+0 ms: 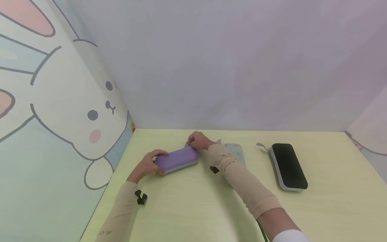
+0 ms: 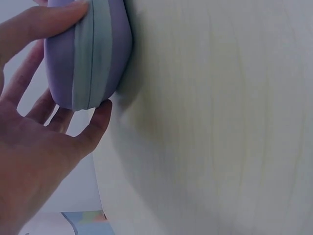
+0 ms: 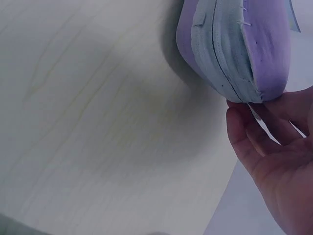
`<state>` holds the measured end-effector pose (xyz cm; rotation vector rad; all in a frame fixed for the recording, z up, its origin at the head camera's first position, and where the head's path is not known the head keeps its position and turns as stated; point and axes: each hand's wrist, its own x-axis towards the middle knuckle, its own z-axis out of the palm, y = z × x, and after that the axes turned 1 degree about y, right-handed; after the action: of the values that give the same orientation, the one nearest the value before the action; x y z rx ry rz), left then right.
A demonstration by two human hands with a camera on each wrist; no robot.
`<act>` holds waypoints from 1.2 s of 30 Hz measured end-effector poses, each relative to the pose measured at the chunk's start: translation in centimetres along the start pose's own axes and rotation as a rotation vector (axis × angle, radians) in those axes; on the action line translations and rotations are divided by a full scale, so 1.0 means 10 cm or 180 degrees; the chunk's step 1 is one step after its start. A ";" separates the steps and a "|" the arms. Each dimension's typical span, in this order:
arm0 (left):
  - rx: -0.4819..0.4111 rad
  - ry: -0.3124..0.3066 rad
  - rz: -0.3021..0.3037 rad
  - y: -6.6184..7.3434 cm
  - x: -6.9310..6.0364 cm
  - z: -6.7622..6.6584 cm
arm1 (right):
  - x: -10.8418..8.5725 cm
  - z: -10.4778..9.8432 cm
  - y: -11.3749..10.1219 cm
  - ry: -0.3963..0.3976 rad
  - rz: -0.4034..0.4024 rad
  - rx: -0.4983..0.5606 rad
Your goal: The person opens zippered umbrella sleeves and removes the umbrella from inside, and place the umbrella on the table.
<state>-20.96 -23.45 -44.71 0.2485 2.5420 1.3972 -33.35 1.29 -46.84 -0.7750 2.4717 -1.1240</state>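
Observation:
A purple zippered case [image 1: 178, 159] with a pale grey-green zip band lies slantwise towards the back left of the table. My left hand [image 1: 147, 164] grips its left end, thumb on the near side and fingers round the end and far side. At the far right corner, my right hand [image 1: 199, 140] has curled fingers. In the right wrist view, its fingertips meet the end of the case [image 3: 271, 49] where the zip finishes, and a pale pull tab [image 3: 255, 113] shows between them, mostly hidden. The zip looks closed along the end in the left wrist view.
Behind my right forearm lies a pale grey-green case [image 1: 235, 152], partly hidden. Farther right is a black-topped case [image 1: 289, 165] with white sides and a grey ribbon tab [image 1: 262, 146]. Walls border the pale yellow table [image 1: 181, 208] at the back and left.

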 end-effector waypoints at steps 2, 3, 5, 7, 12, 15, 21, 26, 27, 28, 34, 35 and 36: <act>-0.0004 0.0007 -0.0016 0.00 0.00 0.00 | 0.02 0.02 -0.01 0.0034 0.0005 -0.0088; 0.0000 0.0008 -0.0017 0.01 -0.01 0.00 | 0.03 0.03 0.00 0.0055 0.0000 -0.0132; 0.0004 0.0006 -0.0001 0.01 -0.01 0.00 | 0.04 0.03 -0.01 0.0090 -0.0003 -0.0177; 0.0011 0.0005 0.0014 0.02 -0.02 0.00 | 0.04 0.03 -0.02 0.0109 -0.0003 -0.0206; 0.0036 0.0016 0.0018 0.04 -0.03 -0.01 | 0.03 -0.02 -0.05 0.0026 -0.0032 -0.0256; 0.0060 0.0024 0.0005 0.05 -0.03 -0.01 | 0.02 -0.03 -0.06 -0.0033 -0.0092 -0.0337; 0.0082 0.0027 0.0003 0.04 -0.03 0.01 | 0.04 -0.02 -0.04 0.0005 -0.0364 -0.0519; 0.0132 0.0055 -0.0019 0.01 -0.01 0.03 | 0.03 0.00 -0.04 0.0073 -0.0235 -0.0672; 0.0136 0.0066 -0.0016 -0.02 0.00 0.03 | 0.02 0.00 -0.04 0.0056 -0.0177 -0.0720; 0.0130 0.0080 -0.0016 -0.06 0.02 0.04 | 0.02 0.00 -0.05 0.0027 -0.0132 -0.0769; 0.0188 0.0161 -0.0064 -0.29 0.12 0.07 | 0.01 -0.01 -0.07 -0.0159 -0.0148 -0.0926; 0.0192 0.0162 -0.0069 -0.31 0.13 0.06 | 0.01 0.00 -0.07 -0.0175 -0.0172 -0.0948; 0.0194 0.0155 -0.0072 -0.32 0.13 0.06 | 0.02 0.01 -0.06 -0.0183 -0.0200 -0.0969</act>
<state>-22.19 -24.31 -47.86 0.1979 2.6213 1.3348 -33.23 0.81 -46.45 -0.9596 2.6187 -0.7400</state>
